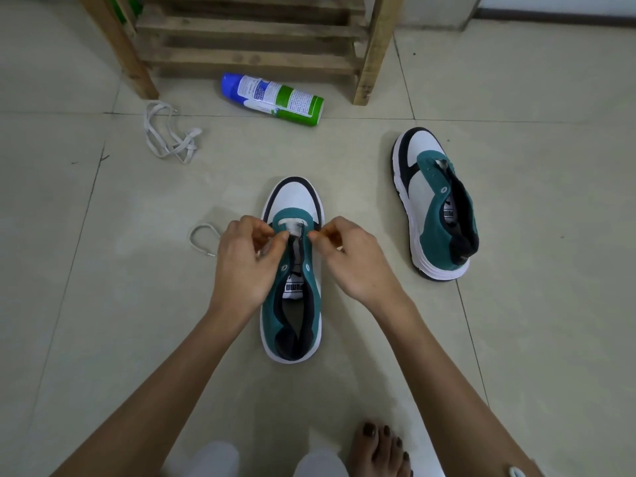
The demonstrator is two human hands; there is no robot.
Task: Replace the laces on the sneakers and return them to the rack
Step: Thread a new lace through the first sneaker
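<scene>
We are working on the near sneaker (292, 289), a teal, white and black Puma shoe that is standing upright on the tiled floor (103, 304) with its toe pointing away from us. A white lace (288, 223) is lying as a flat bar across this sneaker's lowest pair of eyelets.

Our left hand (246, 259) is resting over the sneaker's left eyelet row, its thumb and forefinger pinching the lace there. The free end of that lace is looping out onto the floor just left of the sneaker. Our right hand (354, 263) is sitting over the right eyelet row with its fingers curled in. Its fingertips are pinching at the lace on that side, though most of that end is hiding under the fingers.

The second sneaker (437, 204) is standing unlaced to the right of the near sneaker and a little further from us, well apart from it. A loose grey-white lace (168, 132) is lying tangled beyond the near sneaker, to its left. A blue, white and green spray can (275, 98) is lying on its side straight beyond the near sneaker's toe, and the wooden rack (254, 39) is standing beyond that. Our bare foot (378, 449) is resting behind the near sneaker's heel, slightly to the right.
</scene>
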